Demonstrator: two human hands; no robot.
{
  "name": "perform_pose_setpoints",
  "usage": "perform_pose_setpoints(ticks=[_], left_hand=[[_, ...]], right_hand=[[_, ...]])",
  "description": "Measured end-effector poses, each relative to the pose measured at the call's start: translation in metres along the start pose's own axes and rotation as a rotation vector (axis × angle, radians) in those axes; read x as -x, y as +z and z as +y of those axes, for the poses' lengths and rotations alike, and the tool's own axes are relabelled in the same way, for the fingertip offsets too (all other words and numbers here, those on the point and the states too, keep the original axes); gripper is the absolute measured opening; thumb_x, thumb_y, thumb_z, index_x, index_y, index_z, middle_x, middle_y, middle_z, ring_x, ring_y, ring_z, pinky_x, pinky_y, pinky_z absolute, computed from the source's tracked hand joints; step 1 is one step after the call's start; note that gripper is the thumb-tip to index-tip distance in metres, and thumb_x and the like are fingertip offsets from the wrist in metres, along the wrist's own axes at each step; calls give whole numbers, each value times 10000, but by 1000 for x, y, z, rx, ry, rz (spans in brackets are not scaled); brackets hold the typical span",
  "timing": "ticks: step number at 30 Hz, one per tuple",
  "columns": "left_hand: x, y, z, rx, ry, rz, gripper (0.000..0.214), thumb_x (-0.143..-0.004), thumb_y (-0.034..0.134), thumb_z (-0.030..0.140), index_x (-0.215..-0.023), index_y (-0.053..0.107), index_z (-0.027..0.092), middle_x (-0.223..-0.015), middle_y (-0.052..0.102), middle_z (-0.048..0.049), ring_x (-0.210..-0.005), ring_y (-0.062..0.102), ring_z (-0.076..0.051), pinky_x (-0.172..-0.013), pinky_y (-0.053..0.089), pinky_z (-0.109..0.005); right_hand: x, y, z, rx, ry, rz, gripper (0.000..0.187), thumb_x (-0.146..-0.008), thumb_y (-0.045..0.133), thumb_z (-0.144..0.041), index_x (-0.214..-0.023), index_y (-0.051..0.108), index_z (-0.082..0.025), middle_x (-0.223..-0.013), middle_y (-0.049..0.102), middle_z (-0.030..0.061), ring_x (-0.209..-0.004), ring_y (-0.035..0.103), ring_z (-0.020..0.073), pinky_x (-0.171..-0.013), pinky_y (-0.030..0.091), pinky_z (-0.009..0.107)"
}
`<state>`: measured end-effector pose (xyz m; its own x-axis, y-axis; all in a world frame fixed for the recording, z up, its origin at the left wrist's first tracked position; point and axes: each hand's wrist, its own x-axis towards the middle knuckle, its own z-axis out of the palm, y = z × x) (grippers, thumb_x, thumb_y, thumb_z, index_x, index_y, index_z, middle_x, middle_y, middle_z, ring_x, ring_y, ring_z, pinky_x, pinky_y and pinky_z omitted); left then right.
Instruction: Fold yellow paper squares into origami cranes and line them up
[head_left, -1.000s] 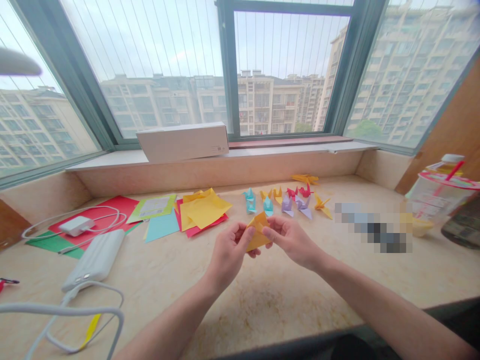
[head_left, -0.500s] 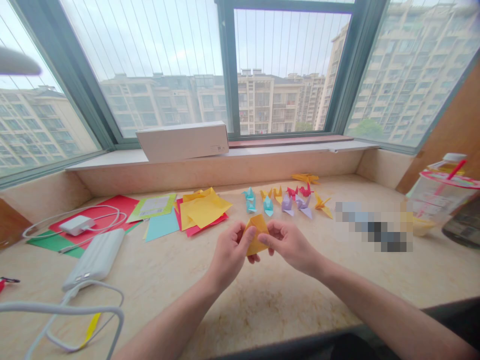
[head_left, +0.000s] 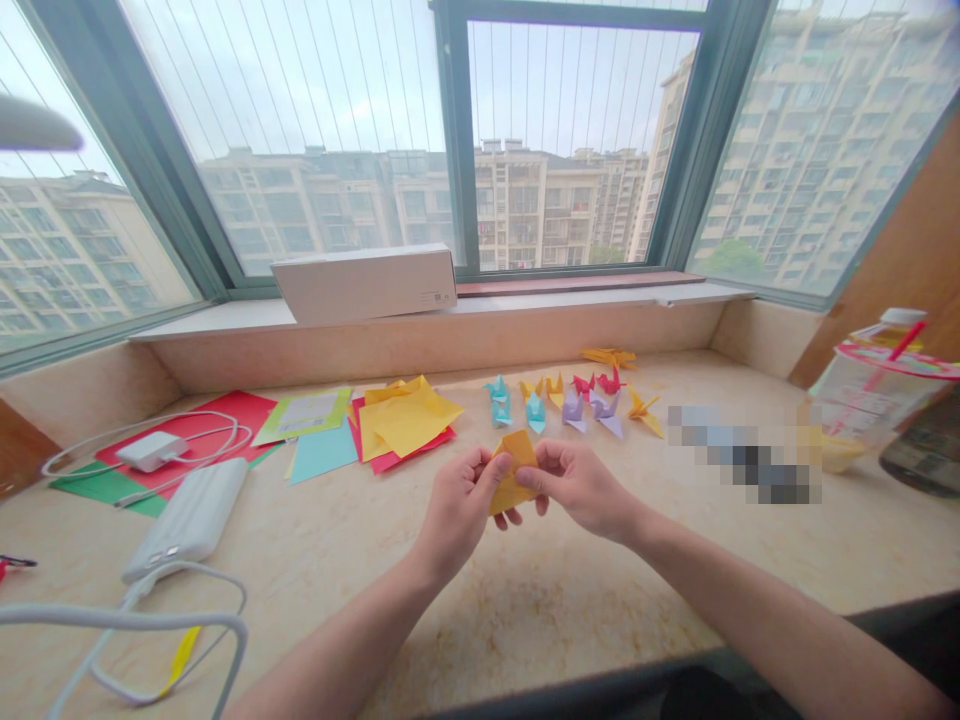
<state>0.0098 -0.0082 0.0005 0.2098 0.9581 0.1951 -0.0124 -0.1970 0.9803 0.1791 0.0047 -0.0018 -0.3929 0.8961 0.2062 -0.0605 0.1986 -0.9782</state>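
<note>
A small folded piece of yellow origami paper (head_left: 514, 447) is held above the counter between both hands. My left hand (head_left: 466, 497) pinches its left side, thumb on top and fingers beneath. From the right, my right hand (head_left: 574, 480) grips the other edge, its thumb pressed on the paper's face. Just beyond the hands stand several folded paper cranes: blue ones (head_left: 535, 411), purple ones (head_left: 606, 412), red ones (head_left: 609, 380) and yellow ones (head_left: 644, 412). The paper's underside is hidden by my fingers.
Yellow paper sheets (head_left: 409, 420) lie over red ones, left of the hands. A blue sheet (head_left: 325, 453), a white power bank (head_left: 187, 518) with cables and a charger (head_left: 152, 451) are further left. A lidded cup (head_left: 874, 400) stands at right. A white box (head_left: 367, 283) rests on the sill.
Both hands stay almost in place, still gripping the yellow paper, with only slight finger movement. The whole view has shifted very slightly.
</note>
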Motion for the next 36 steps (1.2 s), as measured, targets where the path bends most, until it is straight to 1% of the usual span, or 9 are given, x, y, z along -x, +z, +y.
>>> perform_pose_setpoints(ticks=[11, 15, 18, 21, 24, 26, 29, 32, 36], left_hand=[[1, -2, 2, -18, 23, 16, 377, -872, 597, 501, -728, 502, 166, -526, 606, 16, -371, 585, -124, -344, 392, -179], [3, -3, 4, -17, -2, 45, 412, -853, 616, 523, -688, 493, 166, -493, 605, 9, -370, 581, -122, -358, 404, -180], [4, -3, 4, -46, 4, 47, 429, -847, 623, 528, -660, 491, 165, -450, 578, 15, -363, 568, -114, -352, 386, -166], [4, -1, 2, -68, -8, -28, 430, -867, 596, 526, -663, 516, 156, -491, 619, -12, -362, 554, -105, -355, 402, -173], [4, 1, 0, -60, 1, -123, 483, -928, 468, 549, -706, 578, 134, -581, 669, -53, -361, 542, -96, -358, 412, -186], [5, 1, 0, -70, 45, -123, 512, -950, 411, 550, -729, 597, 127, -608, 672, -59, -380, 551, -95, -369, 409, -183], [5, 0, -1, -109, 108, -70, 435, -935, 478, 523, -764, 581, 137, -605, 652, -34, -416, 564, -95, -397, 411, -179], [5, -1, -4, -158, 117, -45, 400, -929, 504, 506, -762, 569, 148, -498, 560, 19, -409, 547, -100, -399, 393, -178], [4, -2, -3, -164, 108, -40, 447, -947, 454, 511, -714, 564, 145, -563, 622, -24, -434, 574, -108, -414, 413, -194]], right_hand=[[3, 6, 2, -62, -54, -47, 303, -841, 693, -439, -883, 617, -149, -753, 681, 37, -598, 631, 130, -505, 496, 237], [3, 9, 3, -72, -87, -7, 305, -851, 681, -439, -920, 614, -150, -761, 677, 33, -609, 642, 135, -497, 493, 233], [2, 8, 2, -91, -69, -72, 317, -865, 664, -447, -943, 608, -145, -780, 695, 51, -651, 669, 155, -529, 505, 246], [1, 6, 1, -100, -26, -157, 314, -872, 658, -443, -936, 609, -140, -771, 699, 52, -667, 679, 160, -555, 504, 249], [0, 3, -1, -120, -10, -120, 311, -836, 703, -431, -884, 623, -134, -719, 673, 28, -612, 648, 138, -537, 495, 237], [0, 0, -2, -133, -4, -59, 321, -820, 718, -434, -884, 636, -131, -719, 674, 28, -596, 637, 134, -527, 497, 238], [-1, -5, -5, -140, 15, -13, 316, -818, 719, -434, -899, 656, -135, -750, 689, 31, -618, 644, 138, -550, 512, 247], [-2, -8, -7, -174, 18, -33, 282, -834, 708, -412, -880, 672, -136, -787, 707, 38, -695, 676, 155, -649, 534, 269], [-1, -6, -8, -223, 3, -37, 273, -839, 699, -406, -880, 681, -137, -805, 728, 51, -733, 704, 186, -726, 551, 324]])
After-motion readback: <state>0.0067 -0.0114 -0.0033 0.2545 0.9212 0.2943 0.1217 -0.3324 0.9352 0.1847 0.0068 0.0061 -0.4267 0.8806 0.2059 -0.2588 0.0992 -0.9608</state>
